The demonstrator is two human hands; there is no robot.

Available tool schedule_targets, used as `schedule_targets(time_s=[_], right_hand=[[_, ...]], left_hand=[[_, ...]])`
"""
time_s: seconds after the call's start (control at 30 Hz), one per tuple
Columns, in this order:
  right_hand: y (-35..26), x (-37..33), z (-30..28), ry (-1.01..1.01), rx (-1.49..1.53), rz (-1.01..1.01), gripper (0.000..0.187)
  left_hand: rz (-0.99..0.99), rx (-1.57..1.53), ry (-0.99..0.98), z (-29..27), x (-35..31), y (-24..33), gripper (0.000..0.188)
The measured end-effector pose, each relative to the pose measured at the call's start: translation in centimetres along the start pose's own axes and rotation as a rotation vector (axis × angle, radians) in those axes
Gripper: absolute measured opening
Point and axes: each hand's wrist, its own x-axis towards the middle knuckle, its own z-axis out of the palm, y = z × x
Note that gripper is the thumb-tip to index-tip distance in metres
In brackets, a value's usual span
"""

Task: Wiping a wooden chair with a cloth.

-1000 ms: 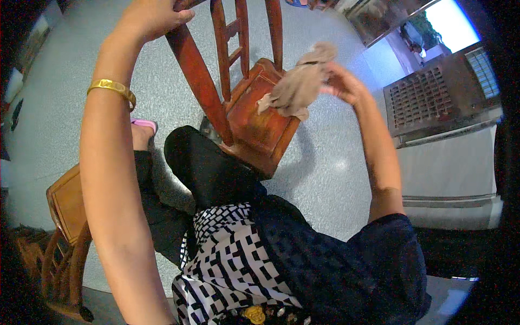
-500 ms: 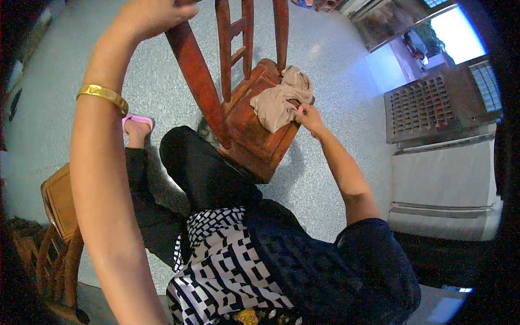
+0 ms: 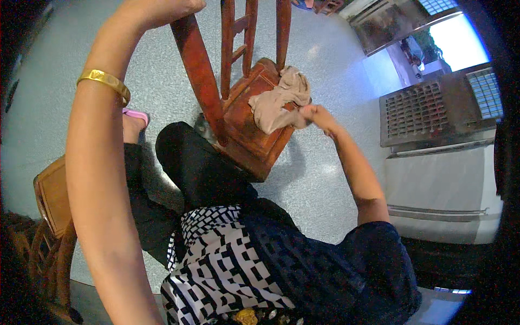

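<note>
A reddish-brown wooden chair (image 3: 250,140) stands in front of me, its panelled seat angled and its back posts rising toward the upper edge. At the top of its near post, my left hand (image 3: 172,10) is closed on the wood, partly cut off by the frame's edge; a gold bangle circles that wrist. Over the seat's far right part lies a crumpled beige cloth (image 3: 272,108). My right hand (image 3: 320,118) pinches the cloth's right end just past the seat's edge, pulling that end out taut.
Another wooden chair (image 3: 52,197) stands at the left, partly behind my left arm. A white cabinet-like appliance (image 3: 441,181) is on the right, below a panel with a perforated grid (image 3: 414,111). A bright doorway opens at upper right. My foot wears a pink slipper (image 3: 138,115).
My right hand has moved right and slightly down, drawing the cloth's end out past the seat's edge. My left hand has shifted slightly at the post top. The chair looks nearly unmoved.
</note>
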Motion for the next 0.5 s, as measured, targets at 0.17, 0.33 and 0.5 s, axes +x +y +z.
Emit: schedule_targets(time_s=[0.17, 0.33, 0.5], right_hand=[[-8.5, 3.0, -6.5, 0.291, 0.977, -0.161, 0.029], [-12.9, 3.9, -13.5, 0.433, 1.007, -0.53, 0.032], [-4.9, 3.0, -6.7, 0.173, -0.049, -0.491, 0.015]], left_hand=[[-0.173, -0.179, -0.247, -4.9, -0.8, 2.1, 0.049], [-0.174, -0.126, -0.221, -4.1, -0.6, 1.4, 0.048], [-0.175, -0.158, -0.215, -4.1, -0.7, 2.0, 0.046]])
